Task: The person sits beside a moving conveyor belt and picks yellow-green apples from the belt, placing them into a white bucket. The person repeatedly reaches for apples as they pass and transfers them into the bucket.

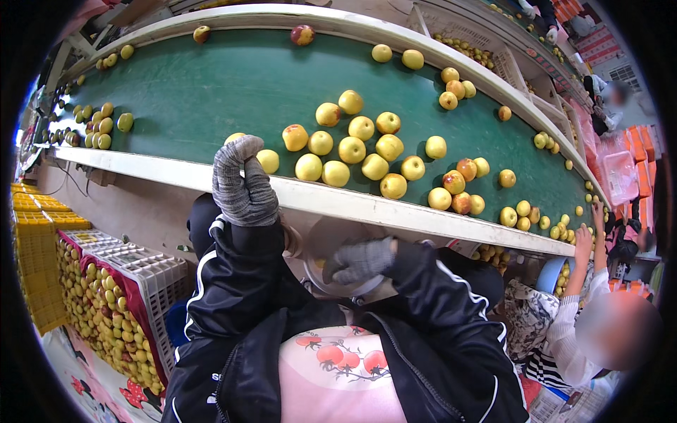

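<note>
A green conveyor belt [222,95] with a white near rail [344,203] runs across in front of me. My left hand [246,180], in a grey knit glove, is over the rail with its fingers bent. One yellow fruit, jujube-like [268,160], sits right beside those fingers; another fruit [234,136] is partly hidden behind them. Whether the left hand grips anything is hidden. Blurred by motion, my gloved right hand [362,259] is over a round bucket [330,230] below the rail. Its fingers point down and left, and their contents cannot be made out. Several yellow fruits [351,149], some with reddish patches, are spread mid-belt.
On the left stand a white crate [153,264] full of fruit and stacked yellow crates [31,264]. A co-worker [568,338] at right reaches to the belt, near a blue basin [547,275]. Plastic crates [510,63] line the far side.
</note>
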{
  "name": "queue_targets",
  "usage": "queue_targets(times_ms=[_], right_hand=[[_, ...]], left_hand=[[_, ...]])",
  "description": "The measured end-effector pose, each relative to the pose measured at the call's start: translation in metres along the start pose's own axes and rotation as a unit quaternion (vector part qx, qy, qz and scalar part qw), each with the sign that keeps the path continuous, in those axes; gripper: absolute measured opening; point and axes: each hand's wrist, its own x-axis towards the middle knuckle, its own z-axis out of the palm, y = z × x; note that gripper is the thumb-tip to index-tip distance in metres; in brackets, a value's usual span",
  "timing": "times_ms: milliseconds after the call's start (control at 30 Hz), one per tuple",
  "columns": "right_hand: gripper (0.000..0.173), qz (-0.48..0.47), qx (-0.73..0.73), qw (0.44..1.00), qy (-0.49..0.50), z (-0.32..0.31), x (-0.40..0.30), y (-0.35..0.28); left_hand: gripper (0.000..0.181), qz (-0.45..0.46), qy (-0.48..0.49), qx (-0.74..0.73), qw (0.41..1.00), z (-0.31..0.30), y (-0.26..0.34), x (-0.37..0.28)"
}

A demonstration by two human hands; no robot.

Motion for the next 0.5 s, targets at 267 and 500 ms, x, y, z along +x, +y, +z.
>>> queue_targets(times_ms=[267, 500], right_hand=[[0.019, -0.068, 0.031, 0.896, 0.438, -0.074, -0.014, -0.038], [0.032, 0.178, -0.234, 0.922, 0.253, -0.131, 0.073, -0.024]], left_hand=[[0.017, -0.001, -0.017, 0.000, 1.000, -0.029, -0.020, 0.023], [0.016, -0.018, -0.021, -0.035, 0.999, -0.050, -0.044, 0.037]])
